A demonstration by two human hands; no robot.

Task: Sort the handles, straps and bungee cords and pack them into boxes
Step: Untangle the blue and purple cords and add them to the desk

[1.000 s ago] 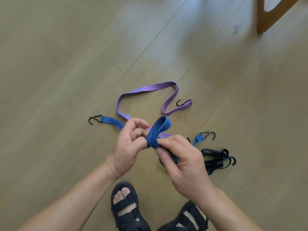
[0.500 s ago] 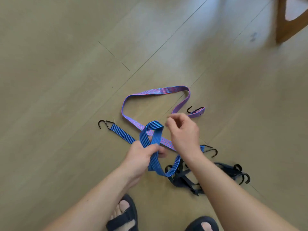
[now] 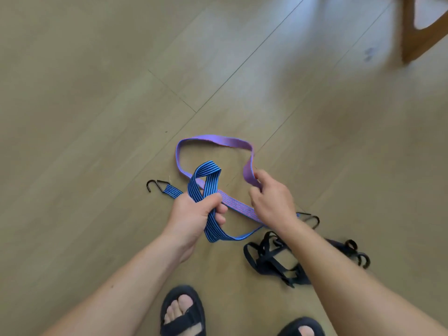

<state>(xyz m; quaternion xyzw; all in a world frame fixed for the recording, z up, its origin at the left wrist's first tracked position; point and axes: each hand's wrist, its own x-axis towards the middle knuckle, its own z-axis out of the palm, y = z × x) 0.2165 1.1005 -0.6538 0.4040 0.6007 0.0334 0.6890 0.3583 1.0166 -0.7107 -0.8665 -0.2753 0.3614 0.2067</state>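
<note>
A blue striped bungee cord [image 3: 208,180] is folded into a loop, and my left hand [image 3: 194,215] grips the fold in its fist above the floor. One black hook [image 3: 152,185] of that cord lies on the floor to the left; another hook [image 3: 312,218] shows right of my right wrist. A purple bungee cord [image 3: 213,140] curves across the floor behind the blue one. My right hand [image 3: 270,198] pinches the purple cord's right end, lifted off the floor. A tangle of black straps [image 3: 271,263] with hooks lies under my right forearm.
The wooden floor [image 3: 97,93] spreads out on all sides. A wooden furniture leg [image 3: 412,32] stands at the top right. My feet in black sandals [image 3: 183,311] are at the bottom edge, close to the black straps.
My right hand let go of the blue cord, reached forward to the right and took hold of the purple cord's end. My left hand kept the folded blue cord.
</note>
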